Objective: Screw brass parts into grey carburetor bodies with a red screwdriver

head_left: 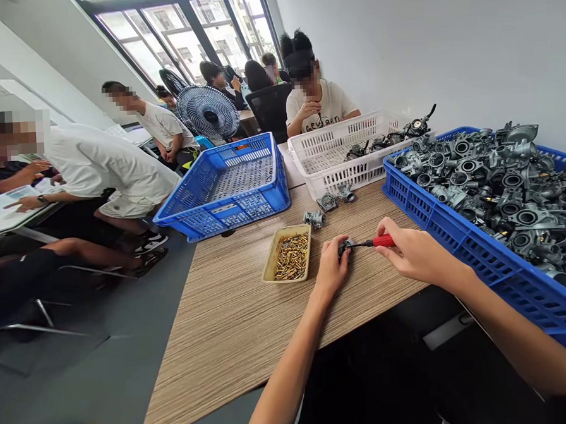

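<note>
My left hand (332,264) is closed around a small grey carburetor (344,247), holding it down on the wood-grain table (223,329); the fingers cover much of it. In my right hand (408,251) is a screwdriver (382,240) with a red handle, held nearly level. Its dark shaft points left and its tip meets the carburetor, though the exact contact spot is too small to make out. Just left of my left hand sits a beige tray (266,273) full of small brass jets (292,257). Beyond it stand several loose carburetors (314,218).
At right, a blue crate (459,228) is heaped with carburetors. A white crate (319,186) with a few carburetors and a blue crate (217,218) stand at the table's far side. A person (322,99) sits opposite. Other people and a fan (206,111) are farther back.
</note>
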Motion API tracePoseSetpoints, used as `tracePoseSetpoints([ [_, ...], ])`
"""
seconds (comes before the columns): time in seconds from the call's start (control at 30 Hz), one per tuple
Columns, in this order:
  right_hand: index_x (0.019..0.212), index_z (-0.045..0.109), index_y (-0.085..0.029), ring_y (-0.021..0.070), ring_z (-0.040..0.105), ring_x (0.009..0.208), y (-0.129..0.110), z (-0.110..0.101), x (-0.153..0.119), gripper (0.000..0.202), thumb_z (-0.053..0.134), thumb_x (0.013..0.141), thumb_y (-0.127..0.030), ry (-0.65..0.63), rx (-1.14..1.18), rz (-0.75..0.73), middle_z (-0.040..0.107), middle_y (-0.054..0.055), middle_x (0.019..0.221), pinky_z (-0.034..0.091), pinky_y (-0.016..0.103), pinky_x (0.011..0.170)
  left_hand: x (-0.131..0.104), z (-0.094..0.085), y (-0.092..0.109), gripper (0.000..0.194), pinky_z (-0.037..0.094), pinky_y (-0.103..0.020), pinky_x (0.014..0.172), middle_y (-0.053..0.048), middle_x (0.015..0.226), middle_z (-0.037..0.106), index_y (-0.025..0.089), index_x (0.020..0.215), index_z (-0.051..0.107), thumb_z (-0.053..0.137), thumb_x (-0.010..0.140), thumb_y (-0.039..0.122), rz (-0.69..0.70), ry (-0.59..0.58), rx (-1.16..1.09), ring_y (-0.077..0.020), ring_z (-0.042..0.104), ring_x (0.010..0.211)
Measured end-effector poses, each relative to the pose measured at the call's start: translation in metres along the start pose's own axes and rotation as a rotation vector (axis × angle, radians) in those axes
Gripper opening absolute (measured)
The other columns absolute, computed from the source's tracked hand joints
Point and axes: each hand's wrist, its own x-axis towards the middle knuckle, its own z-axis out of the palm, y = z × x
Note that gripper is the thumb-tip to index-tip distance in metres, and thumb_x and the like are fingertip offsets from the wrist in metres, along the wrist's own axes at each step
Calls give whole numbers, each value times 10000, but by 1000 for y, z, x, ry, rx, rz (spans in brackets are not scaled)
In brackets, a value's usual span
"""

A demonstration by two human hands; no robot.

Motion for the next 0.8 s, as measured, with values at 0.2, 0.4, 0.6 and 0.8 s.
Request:
tracePoseSetpoints([
  [0.2, 1086, 456, -230, 273, 759, 794, -6, 1, 2, 150, 505, 1078, -372, -19, -73, 96, 779, 63, 909, 345, 296, 603, 0, 1, 0, 262, 526, -428, 1037, -80, 1207, 718, 244, 1251, 603, 574, 994, 200, 1, 4, 1, -247, 635, 1129],
  [0.4, 1125, 435, -244, 255, 757, 829, -4, 2, -1, 115, 517, 1051, -278, -12, -26, 3, 772, 35, 944, 357, 285, 626, 0, 0, 0, 270, 528, -428, 1032, -82, 1196, 721, 243, 1259, 604, 574, 995, 197, 2, -1, 11, -248, 632, 1124],
  [0.6, 1093, 452, -228, 277, 756, 775, -7, 1, 3, 167, 481, 1088, -392, -13, -128, 122, 772, 66, 871, 314, 300, 589, 0, 0, 1, 281, 526, -436, 1040, -85, 1194, 721, 240, 1256, 612, 577, 984, 184, -11, 1, 17, -252, 631, 1133],
  [0.8, 1146, 452, -251, 256, 757, 843, -1, -2, -1, 135, 534, 1045, -290, -10, -35, 27, 769, 28, 939, 344, 281, 624, 0, 0, 1, 264, 528, -421, 1027, -80, 1201, 720, 244, 1251, 607, 575, 995, 187, -2, -1, 12, -250, 629, 1140],
])
